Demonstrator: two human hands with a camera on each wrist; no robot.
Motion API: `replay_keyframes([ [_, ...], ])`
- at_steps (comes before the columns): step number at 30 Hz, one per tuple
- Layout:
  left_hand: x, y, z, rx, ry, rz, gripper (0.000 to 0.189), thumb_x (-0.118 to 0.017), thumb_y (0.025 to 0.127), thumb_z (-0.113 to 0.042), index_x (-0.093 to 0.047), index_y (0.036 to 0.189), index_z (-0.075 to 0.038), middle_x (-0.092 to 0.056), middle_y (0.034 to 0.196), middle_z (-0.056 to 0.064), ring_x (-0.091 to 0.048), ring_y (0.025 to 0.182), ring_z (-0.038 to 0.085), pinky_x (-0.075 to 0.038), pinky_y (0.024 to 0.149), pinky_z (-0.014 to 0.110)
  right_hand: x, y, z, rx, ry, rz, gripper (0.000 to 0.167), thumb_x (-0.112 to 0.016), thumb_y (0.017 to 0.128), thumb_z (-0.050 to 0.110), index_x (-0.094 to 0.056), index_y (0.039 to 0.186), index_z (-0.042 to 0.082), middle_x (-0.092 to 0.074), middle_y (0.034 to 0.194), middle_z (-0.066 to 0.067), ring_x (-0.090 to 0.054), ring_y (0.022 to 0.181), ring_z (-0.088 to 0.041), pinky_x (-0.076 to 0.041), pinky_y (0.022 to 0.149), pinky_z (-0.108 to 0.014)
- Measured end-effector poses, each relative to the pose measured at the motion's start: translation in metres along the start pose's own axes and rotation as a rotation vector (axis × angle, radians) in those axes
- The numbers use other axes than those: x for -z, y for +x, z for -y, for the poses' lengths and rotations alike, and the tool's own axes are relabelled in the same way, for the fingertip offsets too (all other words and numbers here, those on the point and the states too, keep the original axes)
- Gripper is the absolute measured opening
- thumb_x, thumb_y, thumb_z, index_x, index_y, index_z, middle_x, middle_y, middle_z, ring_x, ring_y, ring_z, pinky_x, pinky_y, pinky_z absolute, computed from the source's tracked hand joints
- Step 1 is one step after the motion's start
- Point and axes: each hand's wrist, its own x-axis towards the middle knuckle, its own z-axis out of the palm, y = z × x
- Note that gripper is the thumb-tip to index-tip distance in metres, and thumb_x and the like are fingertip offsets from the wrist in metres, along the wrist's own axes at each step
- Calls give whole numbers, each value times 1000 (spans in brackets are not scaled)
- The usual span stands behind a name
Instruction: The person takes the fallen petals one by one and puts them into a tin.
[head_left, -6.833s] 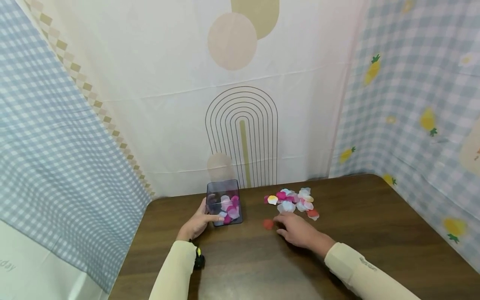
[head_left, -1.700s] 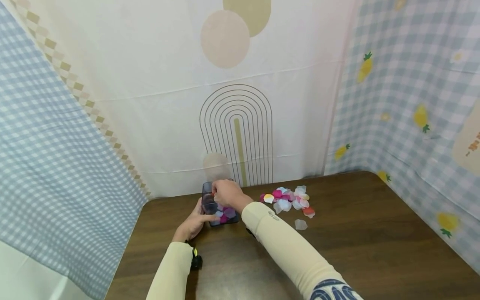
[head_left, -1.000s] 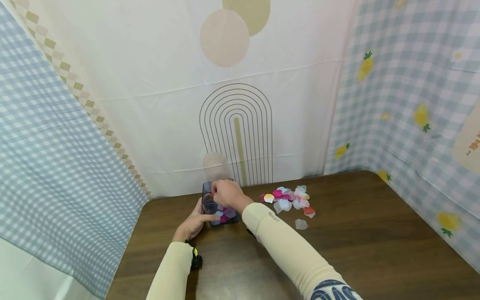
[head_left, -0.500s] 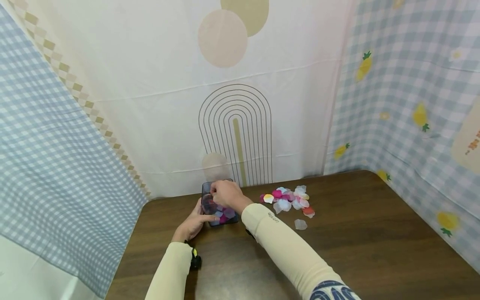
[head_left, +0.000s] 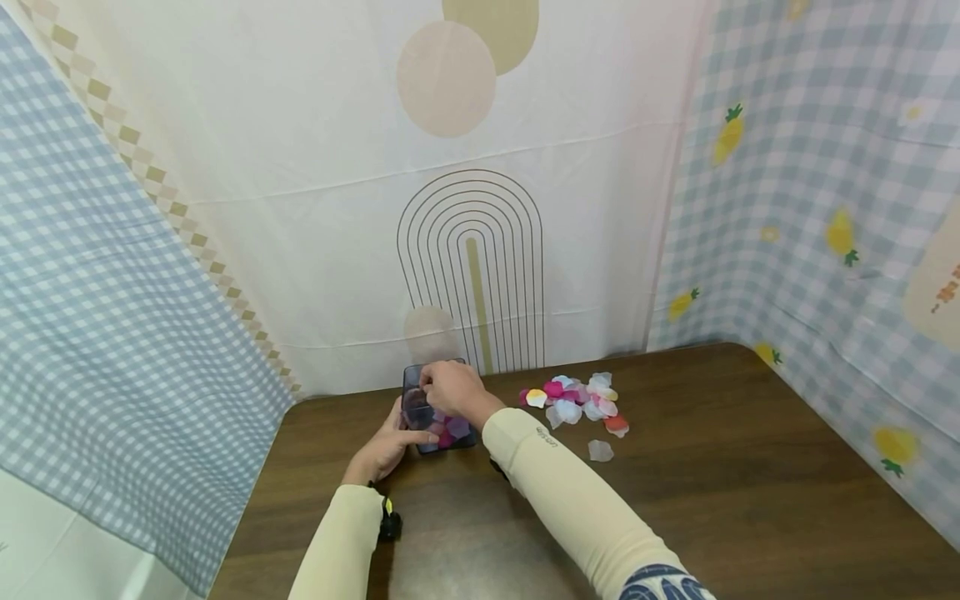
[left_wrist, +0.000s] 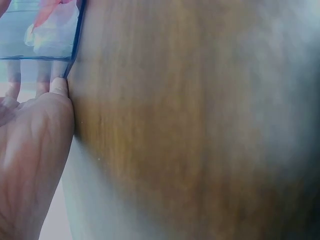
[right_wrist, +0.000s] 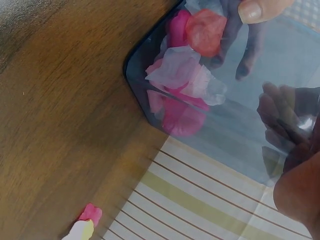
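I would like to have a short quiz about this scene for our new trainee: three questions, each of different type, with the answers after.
1. Multiple choice. What does the left hand do?
(a) It holds a pen.
(b) It grips the clear box.
(c) It lies idle, away from any object.

2. True or false: the right hand is reaching into the pile of petals on the table.

3. Fill the gap: nearer to the person than the pile, one ______ petal lies alone.

Key: 1. b. 2. False; the right hand is at the box, to the left of the pile. 3. Whitish.
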Motion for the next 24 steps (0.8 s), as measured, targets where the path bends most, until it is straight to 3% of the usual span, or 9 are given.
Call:
replay_keyframes([
  [15,-1,2,-2,19,-18,5,99,-81,85,6,-21,161,-17,-37,170,8,-31,159,31,-14,134,53,-2,2,-5,12,-13,-4,25,-59,107,22,-76,124,24,-79,121,8,-73,107,-15,-59,92,-37],
  [24,2,3,1,14,-23,-1,100,-81,85,5,-22,162,-21,-39,168,8,-34,157,30,-15,134,53,-2,1,-4,19,-22,-15,24,-58,107,23,-76,122,25,-79,120,7,-73,106,-16,-60,91,-37],
])
